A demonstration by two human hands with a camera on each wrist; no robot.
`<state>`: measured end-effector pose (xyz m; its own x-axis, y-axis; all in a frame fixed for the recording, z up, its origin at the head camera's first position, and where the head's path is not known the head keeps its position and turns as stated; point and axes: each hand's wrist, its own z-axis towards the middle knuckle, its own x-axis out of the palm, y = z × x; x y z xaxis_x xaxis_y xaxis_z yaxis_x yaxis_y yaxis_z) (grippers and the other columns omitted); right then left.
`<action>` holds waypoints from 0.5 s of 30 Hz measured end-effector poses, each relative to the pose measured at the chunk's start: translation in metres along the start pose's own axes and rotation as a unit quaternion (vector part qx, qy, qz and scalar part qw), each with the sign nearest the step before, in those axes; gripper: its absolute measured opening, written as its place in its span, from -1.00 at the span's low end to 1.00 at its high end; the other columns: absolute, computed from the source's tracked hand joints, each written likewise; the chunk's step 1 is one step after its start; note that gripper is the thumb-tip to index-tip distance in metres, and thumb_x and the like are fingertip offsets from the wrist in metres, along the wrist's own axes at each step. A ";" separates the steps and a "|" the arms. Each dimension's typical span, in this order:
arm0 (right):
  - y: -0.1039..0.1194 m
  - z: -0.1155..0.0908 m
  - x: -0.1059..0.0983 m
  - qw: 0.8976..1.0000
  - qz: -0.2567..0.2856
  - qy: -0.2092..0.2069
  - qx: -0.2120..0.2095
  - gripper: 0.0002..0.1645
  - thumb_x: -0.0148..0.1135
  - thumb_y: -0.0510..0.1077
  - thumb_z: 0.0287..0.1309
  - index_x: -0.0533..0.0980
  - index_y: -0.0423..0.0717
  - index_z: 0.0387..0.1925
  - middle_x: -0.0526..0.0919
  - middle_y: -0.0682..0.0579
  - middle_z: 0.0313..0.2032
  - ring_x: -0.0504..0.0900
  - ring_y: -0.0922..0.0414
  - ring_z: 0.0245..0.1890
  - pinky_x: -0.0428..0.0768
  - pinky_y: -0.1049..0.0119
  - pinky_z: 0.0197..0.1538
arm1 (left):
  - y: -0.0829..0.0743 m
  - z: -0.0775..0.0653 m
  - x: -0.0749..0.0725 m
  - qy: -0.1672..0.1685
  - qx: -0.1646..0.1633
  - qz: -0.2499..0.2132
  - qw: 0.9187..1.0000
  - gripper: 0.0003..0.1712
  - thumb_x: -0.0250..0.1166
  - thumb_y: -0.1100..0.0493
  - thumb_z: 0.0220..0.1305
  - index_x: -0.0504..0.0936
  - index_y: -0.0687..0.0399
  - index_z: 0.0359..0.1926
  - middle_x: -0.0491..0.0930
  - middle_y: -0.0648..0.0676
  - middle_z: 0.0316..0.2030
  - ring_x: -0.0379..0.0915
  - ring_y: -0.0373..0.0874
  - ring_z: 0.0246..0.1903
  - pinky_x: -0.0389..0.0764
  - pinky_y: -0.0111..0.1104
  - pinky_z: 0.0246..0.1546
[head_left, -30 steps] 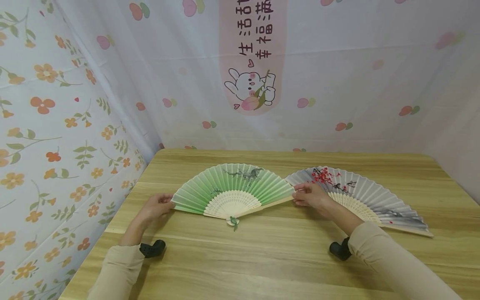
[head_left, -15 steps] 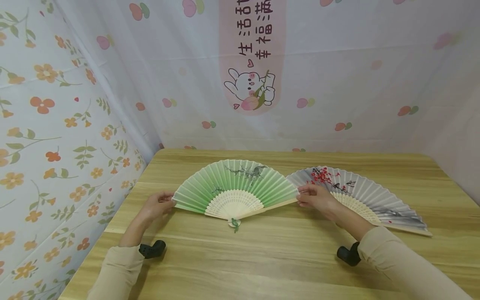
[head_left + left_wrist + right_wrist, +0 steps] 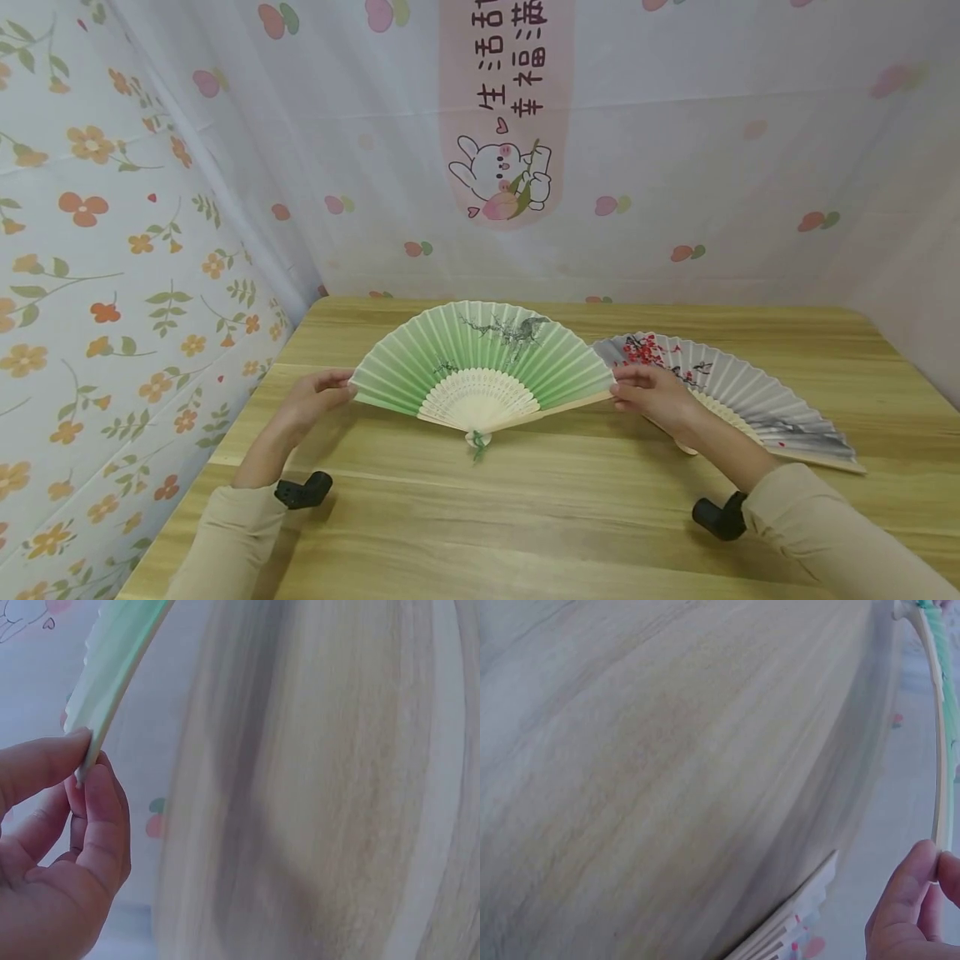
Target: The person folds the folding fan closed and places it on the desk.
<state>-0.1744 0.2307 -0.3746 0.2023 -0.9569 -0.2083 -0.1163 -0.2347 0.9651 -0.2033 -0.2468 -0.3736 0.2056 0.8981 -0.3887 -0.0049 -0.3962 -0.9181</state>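
Note:
A green folding fan (image 3: 487,342), spread wide with a dark branch print and pale openwork ribs, is held between both hands. My left hand (image 3: 311,408) pinches its left end; in the left wrist view thumb and fingers (image 3: 109,817) close on the fan's edge (image 3: 124,667). At the other end, my right hand (image 3: 656,400) pinches the outer rib, which the right wrist view shows as a long pale guard stick (image 3: 939,750). A green tassel (image 3: 477,446) hangs from the pivot. Behind my right hand and wrist, a grey fan (image 3: 750,392) with red blossoms is partly hidden.
Both fans are over a wooden table (image 3: 480,517). A white printed curtain (image 3: 675,150) stands behind it, and a flowered cloth (image 3: 97,275) is on the left. Black wrist devices (image 3: 303,490) are on both wrists.
The green fan has risen off the tabletop and shifted slightly right, its upper edge higher. My right hand has moved right, over more of the grey fan, which stays put.

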 end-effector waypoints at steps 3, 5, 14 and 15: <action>0.002 -0.002 -0.004 1.000 0.014 0.001 0.005 -0.47 0.07 -0.22 0.18 0.18 -0.49 0.08 0.47 -0.01 -0.25 0.54 0.19 -0.25 0.51 0.33 -0.11 | -0.002 0.000 0.002 0.000 -0.006 -0.014 1.000 -0.47 0.15 0.22 0.20 0.28 0.49 0.11 0.39 0.13 -0.20 0.37 -0.27 -0.26 0.41 -0.47 -0.16; 0.004 -0.003 -0.006 1.000 0.019 -0.002 0.008 -0.47 0.06 -0.22 0.19 0.17 -0.48 0.08 0.46 -0.01 -0.26 0.54 0.18 -0.24 0.50 0.32 -0.09 | -0.004 0.000 0.003 0.003 -0.012 -0.021 1.000 -0.44 0.14 0.20 0.21 0.26 0.48 0.13 0.37 0.13 -0.18 0.36 -0.27 -0.24 0.39 -0.45 -0.11; 0.008 -0.009 -0.008 0.998 0.056 -0.020 0.002 -0.53 0.07 -0.27 0.16 0.21 -0.47 0.03 0.48 0.07 -0.33 0.56 0.25 -0.32 0.53 0.39 -0.16 | -0.010 -0.003 0.006 0.003 -0.025 -0.044 0.999 -0.42 0.14 0.12 0.22 0.26 0.39 0.16 0.33 0.09 -0.15 0.33 -0.24 -0.18 0.34 -0.39 -0.03; 0.009 -0.010 -0.008 0.998 0.057 -0.021 0.000 -0.54 0.08 -0.27 0.16 0.22 -0.46 0.02 0.49 0.07 -0.34 0.56 0.25 -0.32 0.53 0.39 -0.16 | -0.010 -0.003 0.006 0.004 -0.024 -0.047 0.999 -0.41 0.14 0.11 0.22 0.25 0.39 0.17 0.33 0.09 -0.14 0.33 -0.24 -0.17 0.32 -0.36 -0.01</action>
<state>-0.1672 0.2384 -0.3630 0.1463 -0.9839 -0.1030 -0.1366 -0.1232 0.9829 -0.1990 -0.2380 -0.3670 0.2109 0.9301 -0.3006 0.0618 -0.3196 -0.9455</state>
